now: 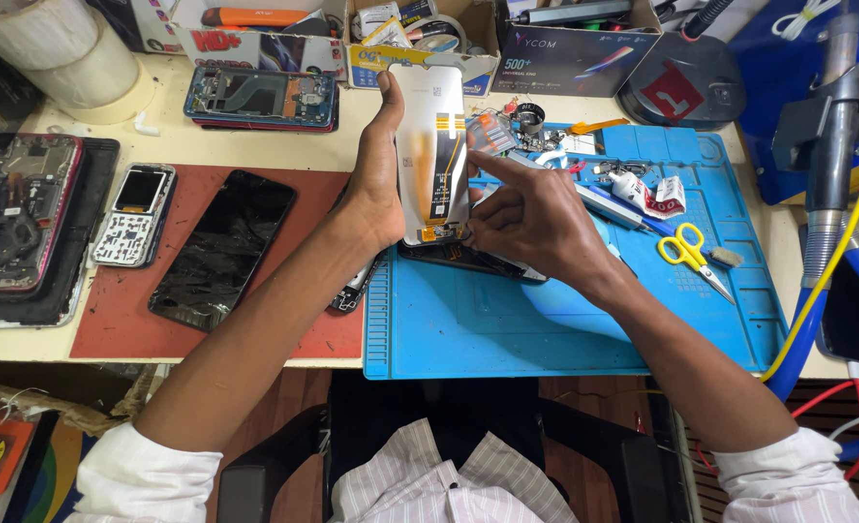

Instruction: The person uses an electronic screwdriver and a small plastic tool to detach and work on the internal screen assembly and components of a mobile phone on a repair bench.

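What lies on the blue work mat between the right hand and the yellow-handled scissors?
In the head view, a bare strip of blue work mat separates the right hand from the yellow-handled scissors; a blue pen-like tool lies just above.

On the bench (255,145), a display panel (431,155) is held upright at centre above a work mat (546,329), with scissors (691,254) at three o'clock, a dark phone (221,247) at nine and boxes (575,48) at twelve.
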